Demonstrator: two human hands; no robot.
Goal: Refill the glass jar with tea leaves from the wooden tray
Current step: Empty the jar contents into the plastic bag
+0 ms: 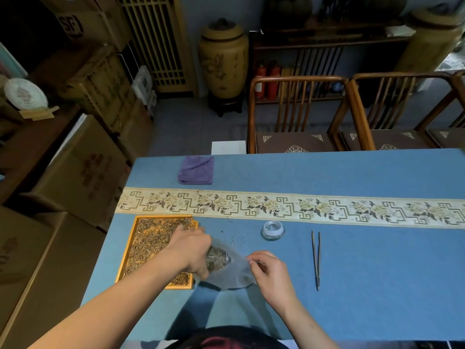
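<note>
The left hand [191, 250] is closed around the glass jar [217, 258], tipped on its side with tea leaves inside, at the wooden tray's [125, 260] 3 o'clock edge. The right hand [270, 272] pinches a clear plastic sheet [234, 275] at the jar's mouth; the jar lid [273, 230] lies on the blue counter [377, 273] at 1 o'clock, tweezers [316, 260] at 3 o'clock

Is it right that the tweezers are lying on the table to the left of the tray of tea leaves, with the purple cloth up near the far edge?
Not quite. In the head view the tweezers lie to the right of the tray of tea leaves, past the little glass lid. The purple cloth is indeed up near the far edge of the table.
</note>
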